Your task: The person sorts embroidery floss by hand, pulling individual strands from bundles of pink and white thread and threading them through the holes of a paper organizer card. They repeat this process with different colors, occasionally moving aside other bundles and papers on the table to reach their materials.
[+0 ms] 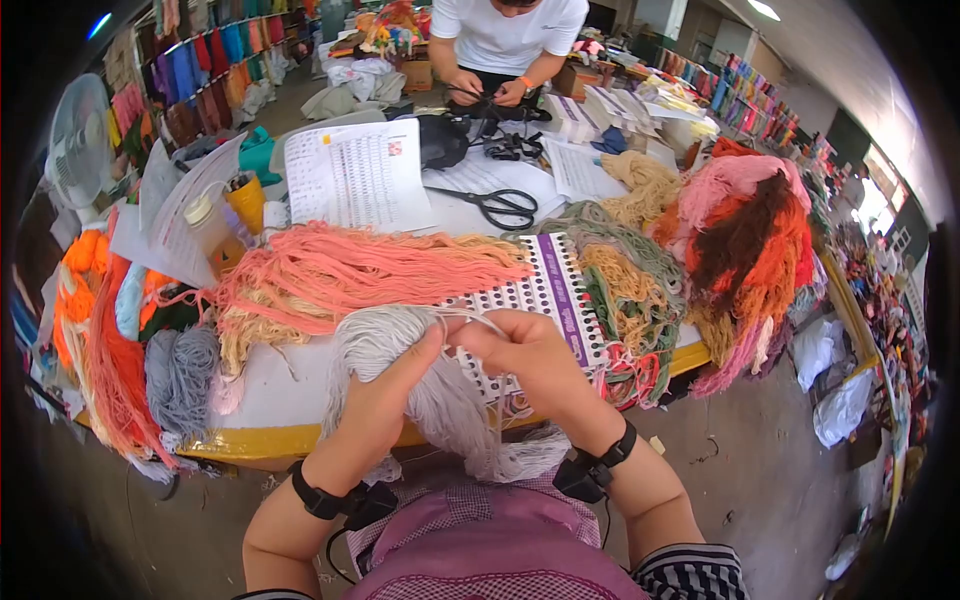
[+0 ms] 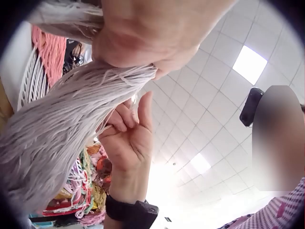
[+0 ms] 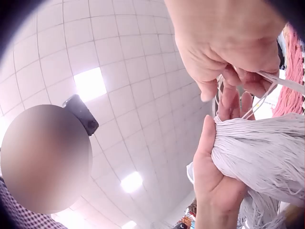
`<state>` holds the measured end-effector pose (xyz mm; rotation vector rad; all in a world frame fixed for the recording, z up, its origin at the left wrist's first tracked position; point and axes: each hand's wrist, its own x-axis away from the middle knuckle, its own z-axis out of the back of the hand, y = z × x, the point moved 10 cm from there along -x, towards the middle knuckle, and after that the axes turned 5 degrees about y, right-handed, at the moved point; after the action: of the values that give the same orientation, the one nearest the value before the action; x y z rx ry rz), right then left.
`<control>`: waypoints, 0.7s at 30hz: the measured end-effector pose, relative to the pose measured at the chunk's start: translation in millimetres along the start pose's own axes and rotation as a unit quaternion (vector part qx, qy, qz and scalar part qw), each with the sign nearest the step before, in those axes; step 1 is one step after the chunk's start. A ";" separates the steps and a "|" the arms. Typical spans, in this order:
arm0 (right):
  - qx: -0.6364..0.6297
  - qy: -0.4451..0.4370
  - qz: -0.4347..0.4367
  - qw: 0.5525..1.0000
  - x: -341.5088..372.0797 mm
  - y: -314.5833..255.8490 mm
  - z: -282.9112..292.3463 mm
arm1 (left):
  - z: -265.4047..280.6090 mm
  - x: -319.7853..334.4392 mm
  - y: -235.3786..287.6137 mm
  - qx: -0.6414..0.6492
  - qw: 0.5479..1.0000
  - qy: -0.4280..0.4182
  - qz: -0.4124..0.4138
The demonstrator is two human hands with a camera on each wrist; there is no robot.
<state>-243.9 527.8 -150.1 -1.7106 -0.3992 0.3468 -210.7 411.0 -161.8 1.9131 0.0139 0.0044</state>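
Observation:
A thick hank of light grey yarn (image 1: 380, 342) is gripped in my left hand (image 1: 392, 388), over the table's front edge. Its loose ends drape down toward my lap. In the right wrist view the left thumb lies along the gathered top of the yarn (image 3: 262, 143). Close beside it, my right hand (image 1: 538, 362) pinches a few pale strands (image 3: 261, 99) drawn off that gathered top. The left wrist view shows the right hand (image 2: 126, 140) behind the hank, fingers bent.
Coral yarn (image 1: 370, 265) lies across the table beside a punched card with a purple stripe (image 1: 560, 290). Beyond are black scissors (image 1: 505, 207) and printed sheets (image 1: 355, 175). Heaped yarns (image 1: 750, 235) stand right, a blue-grey hank (image 1: 180, 365) left. Another person (image 1: 510, 40) works opposite.

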 end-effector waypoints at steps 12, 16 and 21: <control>-0.240 -0.046 -0.001 0.970 4.4 10.3 -5.7 | 31.7 -0.5 -6.6 0.116 0.993 0.014 0.022; -0.223 -0.112 -0.053 0.967 23.8 -8.2 25.1 | 96.5 -1.0 36.7 0.225 0.965 -0.125 -0.042; 0.256 0.054 -0.020 0.965 54.5 -35.8 164.4 | 243.1 72.9 115.5 -0.045 0.948 0.239 -0.204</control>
<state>-270.5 702.6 -143.5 -1.2065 -0.2360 0.2938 -134.6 144.1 -134.9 1.7449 0.7232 0.1860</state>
